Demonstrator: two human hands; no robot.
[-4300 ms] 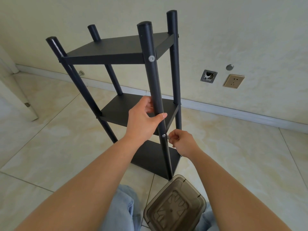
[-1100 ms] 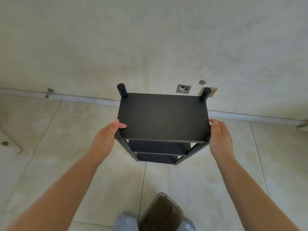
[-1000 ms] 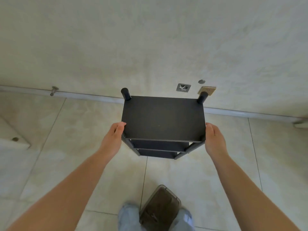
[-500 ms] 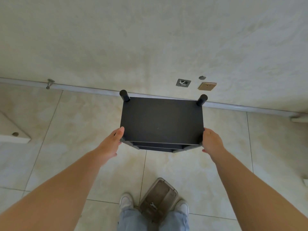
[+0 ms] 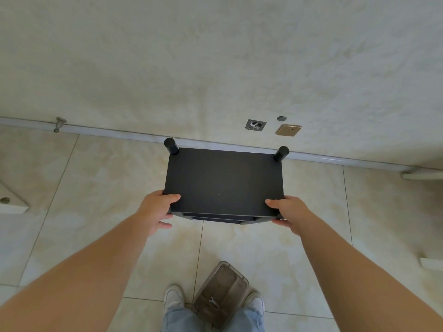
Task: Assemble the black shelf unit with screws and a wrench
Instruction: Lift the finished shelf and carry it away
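shelf (image 5: pixel 224 182) stands upright on the floor (image 5: pixel 96 188) near the wall, seen from above, long axis of the top board running left-right between the fingers. left hand (image 5: pixel 157 209) grips the near left corner, thumb on top; right hand (image 5: pixel 291 212) grips the near right corner likewise. both equally near. box (image 5: pixel 220 293) with wrench (image 5: pixel 212 301) sits behind the hands, between the shoes. looks assembled, likely just final positioning.

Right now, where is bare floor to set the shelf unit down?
Bare tile lies left of the shelf unit toward the door stop, and right toward the baseboard. Crowded near the feet: the plastic bin sits between the shoes.
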